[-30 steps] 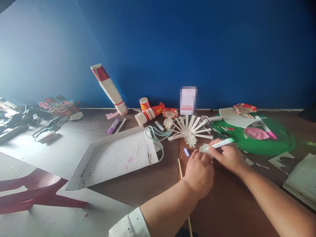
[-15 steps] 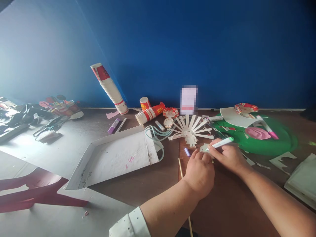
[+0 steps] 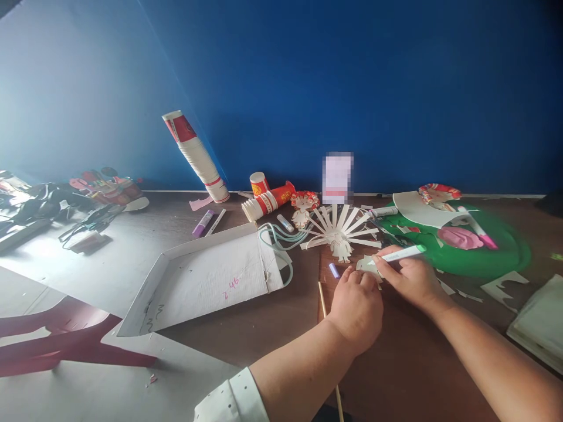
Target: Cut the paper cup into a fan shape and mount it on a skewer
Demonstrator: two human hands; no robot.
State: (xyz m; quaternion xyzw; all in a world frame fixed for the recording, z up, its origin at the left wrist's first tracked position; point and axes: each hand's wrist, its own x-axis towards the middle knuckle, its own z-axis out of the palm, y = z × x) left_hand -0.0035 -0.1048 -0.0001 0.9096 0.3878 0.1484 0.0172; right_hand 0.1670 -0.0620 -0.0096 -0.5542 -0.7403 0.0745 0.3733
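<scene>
Nearest, on the near side of the paper, a thin stick [image 3: 323,300] lies on the bench [image 3: 422,375] and passes under the left forearm. The left hand [image 3: 357,308] is at the paper's near edge, its fingers bent and close together, probably to keep the piece from sliding; whether they pinch it or only press, I cannot tell, since the palm side is hidden. The right hand [image 3: 411,275] grips a marker [image 3: 402,254] with a green end, slanted so that its tip points down at the paper, a hold that seems chosen for fine control.

The paper [image 3: 364,264] (small, pale and partly covered) lies between the hands, just beyond the left fingers and to the left of the right hand. Left of the paper is a purple cap [image 3: 334,270], and farther left a shallow box [image 3: 206,287] with pink writing inside.

Just beyond the paper lies a figure [image 3: 339,241] with white strips fanned around its head. Right of the paper, a green mat [image 3: 501,252] carries a pink shape [image 3: 460,238]. Beyond the paper, to its left, are a red-haired figure [image 3: 303,214], two cups lying nested and a leaning stack [image 3: 200,158], perhaps propped against the blue wall [image 3: 281,88] for support.
</scene>
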